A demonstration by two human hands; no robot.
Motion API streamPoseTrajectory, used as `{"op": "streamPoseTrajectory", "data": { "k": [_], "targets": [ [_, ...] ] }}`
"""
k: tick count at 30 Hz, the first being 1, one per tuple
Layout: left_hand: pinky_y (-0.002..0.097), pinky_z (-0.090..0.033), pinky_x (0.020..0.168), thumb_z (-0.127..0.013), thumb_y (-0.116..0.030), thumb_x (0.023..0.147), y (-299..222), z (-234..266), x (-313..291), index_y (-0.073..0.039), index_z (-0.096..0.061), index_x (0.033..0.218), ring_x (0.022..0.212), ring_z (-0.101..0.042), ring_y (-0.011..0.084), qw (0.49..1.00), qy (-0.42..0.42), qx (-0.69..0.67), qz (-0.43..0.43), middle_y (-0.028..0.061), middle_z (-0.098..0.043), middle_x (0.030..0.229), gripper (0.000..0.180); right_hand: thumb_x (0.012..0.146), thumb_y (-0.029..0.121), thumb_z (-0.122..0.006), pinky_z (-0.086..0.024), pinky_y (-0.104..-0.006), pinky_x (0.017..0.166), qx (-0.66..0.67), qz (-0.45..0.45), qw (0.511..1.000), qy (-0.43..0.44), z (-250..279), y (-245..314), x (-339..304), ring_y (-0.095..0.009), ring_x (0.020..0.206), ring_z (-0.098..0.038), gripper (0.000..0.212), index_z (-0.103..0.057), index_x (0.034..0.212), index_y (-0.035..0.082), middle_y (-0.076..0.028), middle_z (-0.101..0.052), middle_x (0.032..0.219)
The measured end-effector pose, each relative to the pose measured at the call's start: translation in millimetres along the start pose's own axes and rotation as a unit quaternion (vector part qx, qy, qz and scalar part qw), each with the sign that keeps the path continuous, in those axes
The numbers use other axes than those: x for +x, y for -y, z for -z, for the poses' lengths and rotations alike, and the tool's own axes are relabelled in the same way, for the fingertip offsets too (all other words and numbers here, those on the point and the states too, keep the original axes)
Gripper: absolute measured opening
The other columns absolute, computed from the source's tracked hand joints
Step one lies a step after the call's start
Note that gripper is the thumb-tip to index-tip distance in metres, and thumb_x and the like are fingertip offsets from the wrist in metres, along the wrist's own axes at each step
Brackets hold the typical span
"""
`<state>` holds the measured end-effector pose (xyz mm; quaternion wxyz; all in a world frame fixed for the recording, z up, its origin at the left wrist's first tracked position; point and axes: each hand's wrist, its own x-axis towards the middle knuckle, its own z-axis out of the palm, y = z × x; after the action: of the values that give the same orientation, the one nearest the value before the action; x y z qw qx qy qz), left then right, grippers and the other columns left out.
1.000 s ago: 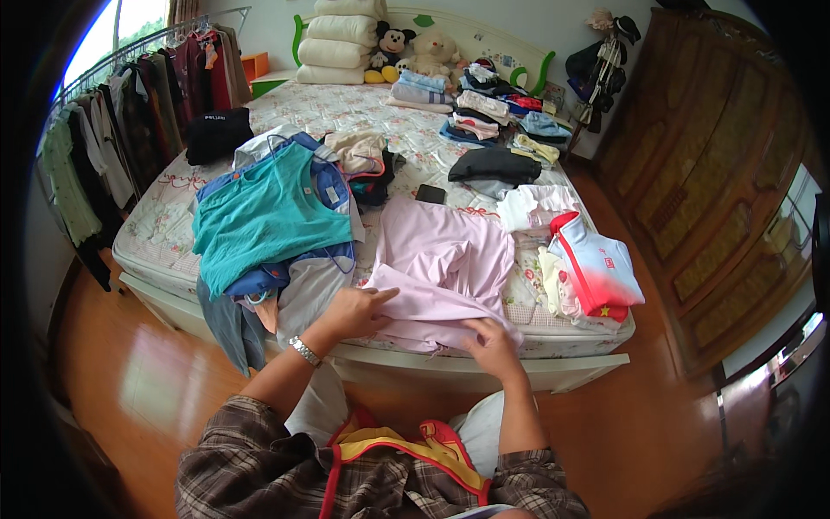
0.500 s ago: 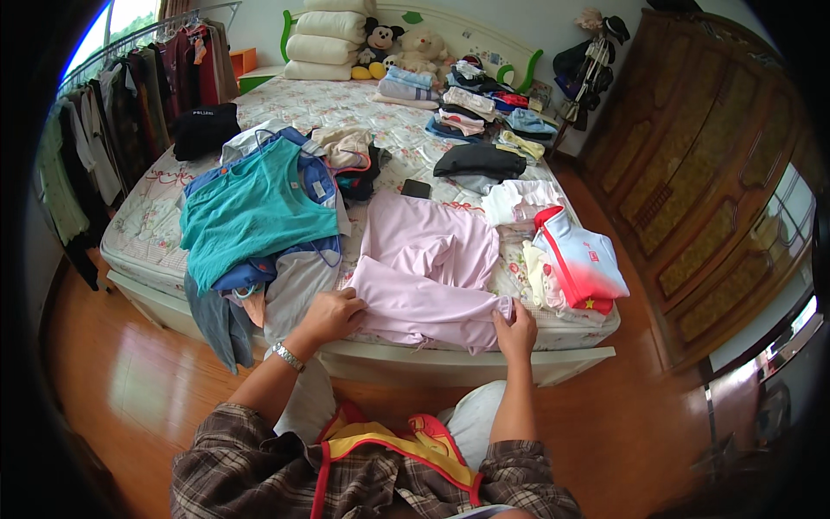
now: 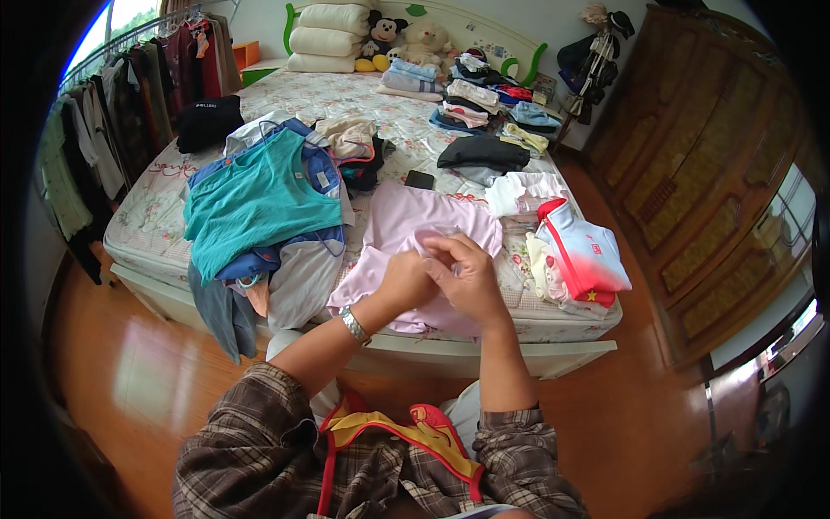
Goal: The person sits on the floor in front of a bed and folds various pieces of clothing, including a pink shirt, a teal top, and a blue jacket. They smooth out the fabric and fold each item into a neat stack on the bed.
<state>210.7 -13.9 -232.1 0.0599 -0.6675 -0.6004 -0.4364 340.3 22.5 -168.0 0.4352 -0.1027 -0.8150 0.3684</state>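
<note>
A light pink garment (image 3: pixel 406 210), smooth and thin, lies spread on the bed near its front edge; its exact kind is unclear. My left hand (image 3: pixel 410 281) and my right hand (image 3: pixel 467 275) are together above its middle, almost touching. Both are closed, and a small bunch of the pink cloth rises between their fingertips. The fingers of my left hand are partly hidden behind its back. Left of the garment sits a heap of clothes with a teal sleeveless top (image 3: pixel 259 203) uppermost. Beyond it rests a black phone (image 3: pixel 419 180).
A folded white-and-red jacket (image 3: pixel 584 251) tops a pile at the right front corner. Folded black clothing (image 3: pixel 482 154) and several clothing stacks lie farther back. A rack of hanging clothes (image 3: pixel 130 95) stands left; a wooden wardrobe (image 3: pixel 692 173) stands right. The bed's front rail (image 3: pixel 553 359) is near my knees.
My hands have left the garment's two near corners and come together over its middle. The folded-over near part has been moved, and cloth is now gathered up between my fingers.
</note>
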Motion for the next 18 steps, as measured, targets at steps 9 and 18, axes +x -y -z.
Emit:
{"op": "streamPoseTrajectory", "data": {
  "k": [9, 18],
  "targets": [
    [0.0218, -0.041, 0.049, -0.056, -0.026, 0.092, 141, 124, -20, -0.006, -0.063, 0.085, 0.057, -0.054, 0.0061, 0.85, -0.263, -0.371, 0.267, -0.0021, -0.06, 0.071, 0.022, 0.066, 0.013, -0.074, -0.044, -0.0406, 0.091, -0.377, -0.122, 0.898, 0.189, 20, -67, -87, -0.031, 0.111, -0.051, 0.058, -0.055, 0.121, 0.009, -0.014, -0.053, 0.119],
    [0.0261, -0.024, 0.032, -0.055, -0.031, 0.091, 208, 224, -98, -0.009, -0.053, 0.075, 0.033, -0.033, 0.0082, 0.774, -0.383, -0.259, 0.432, -0.0044, -0.039, 0.048, 0.027, 0.086, 0.011, -0.051, -0.049, -0.0293, 0.065, 0.019, -0.263, 0.881, -0.393, 100, -145, -119, -0.016, 0.075, -0.059, 0.018, -0.064, 0.094, 0.001, -0.009, -0.063, 0.083]
  ]
}}
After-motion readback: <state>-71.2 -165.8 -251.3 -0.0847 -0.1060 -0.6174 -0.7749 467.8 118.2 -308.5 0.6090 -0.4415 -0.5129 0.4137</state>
